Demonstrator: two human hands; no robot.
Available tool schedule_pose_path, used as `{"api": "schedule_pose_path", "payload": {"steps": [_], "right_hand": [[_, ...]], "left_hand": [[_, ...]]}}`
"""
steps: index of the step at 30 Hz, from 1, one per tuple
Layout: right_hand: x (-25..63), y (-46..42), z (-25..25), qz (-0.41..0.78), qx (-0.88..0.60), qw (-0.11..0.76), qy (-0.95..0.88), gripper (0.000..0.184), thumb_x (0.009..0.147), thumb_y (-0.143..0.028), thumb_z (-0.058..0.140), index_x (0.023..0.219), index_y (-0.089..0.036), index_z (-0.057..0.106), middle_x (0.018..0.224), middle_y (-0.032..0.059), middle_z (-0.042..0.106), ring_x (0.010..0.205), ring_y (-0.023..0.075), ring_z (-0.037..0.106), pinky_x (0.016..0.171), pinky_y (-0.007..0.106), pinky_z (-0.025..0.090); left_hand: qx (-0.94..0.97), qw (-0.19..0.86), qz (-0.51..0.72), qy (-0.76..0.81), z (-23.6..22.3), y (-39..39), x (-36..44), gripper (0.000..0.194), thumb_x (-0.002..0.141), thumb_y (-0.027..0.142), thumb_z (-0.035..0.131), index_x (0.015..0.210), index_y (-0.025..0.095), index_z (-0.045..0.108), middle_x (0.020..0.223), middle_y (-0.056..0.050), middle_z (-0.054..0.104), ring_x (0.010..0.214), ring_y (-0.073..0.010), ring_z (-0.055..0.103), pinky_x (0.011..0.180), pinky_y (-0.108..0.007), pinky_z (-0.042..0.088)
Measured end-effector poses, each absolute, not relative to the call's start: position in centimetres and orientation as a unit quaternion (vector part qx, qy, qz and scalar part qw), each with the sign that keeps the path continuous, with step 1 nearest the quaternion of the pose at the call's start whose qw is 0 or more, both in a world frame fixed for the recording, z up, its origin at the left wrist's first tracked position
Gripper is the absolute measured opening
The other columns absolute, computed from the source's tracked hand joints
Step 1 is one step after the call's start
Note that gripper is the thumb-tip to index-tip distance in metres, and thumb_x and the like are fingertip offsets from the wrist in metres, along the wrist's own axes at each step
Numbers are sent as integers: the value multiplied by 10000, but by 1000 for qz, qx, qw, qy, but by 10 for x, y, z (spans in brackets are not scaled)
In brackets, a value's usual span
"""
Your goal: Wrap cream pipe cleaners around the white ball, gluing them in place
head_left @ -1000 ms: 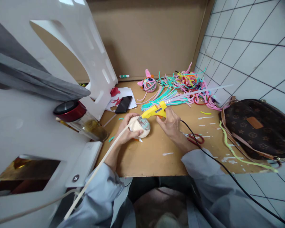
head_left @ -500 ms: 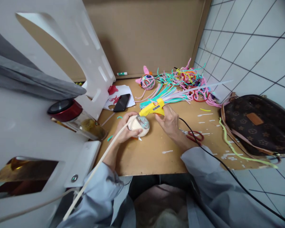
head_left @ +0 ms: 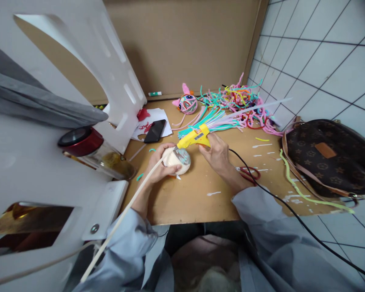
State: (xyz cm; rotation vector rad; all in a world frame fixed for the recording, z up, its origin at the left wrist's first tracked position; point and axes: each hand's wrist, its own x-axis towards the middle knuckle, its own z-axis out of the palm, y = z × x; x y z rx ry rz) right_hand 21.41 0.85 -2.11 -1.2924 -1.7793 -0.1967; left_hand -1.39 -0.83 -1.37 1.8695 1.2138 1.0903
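My left hand (head_left: pixel 162 165) is wrapped round a cream-covered ball (head_left: pixel 170 159) whose bare side shows clear plastic with turquoise inside. From the ball a long cream strip (head_left: pixel 124 211) trails down over my left forearm. In my right hand (head_left: pixel 216 153) is a yellow hot glue gun (head_left: pixel 195 138), its nozzle at the uncovered part of the ball; whether it touches cannot be told. A clear glue stick (head_left: pixel 257 106) sticks out of the gun's back, and its black cord (head_left: pixel 270 197) runs off to the lower right.
Behind the gun lie turquoise and pink pipe cleaners (head_left: pixel 213 121), a tangled heap of them (head_left: pixel 243 97) and a pink-eared ball figure (head_left: pixel 187 104). A phone (head_left: pixel 155 131) rests on paper. Red-handled scissors (head_left: pixel 250 174), a brown bag (head_left: pixel 337 158) and a red-lidded bottle (head_left: pixel 97 152) flank my hands.
The whole view has shifted very slightly. Both hands, the ball and the glue gun keep nearly the same positions.
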Motion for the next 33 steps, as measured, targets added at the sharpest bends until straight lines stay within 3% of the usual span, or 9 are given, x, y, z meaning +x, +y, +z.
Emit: {"api": "schedule_pose_path", "payload": {"steps": [33], "right_hand": [[221, 8, -13, -36, -518, 426, -741, 121, 817, -194, 569, 933, -189, 602, 905, 85, 697, 870, 226, 650, 751, 305, 486]], "left_hand": [[708, 339, 413, 461, -12, -9, -13, 712, 542, 423, 841, 1148, 193, 546, 1150, -75, 659, 1009, -262, 646, 871, -364, 542]]}}
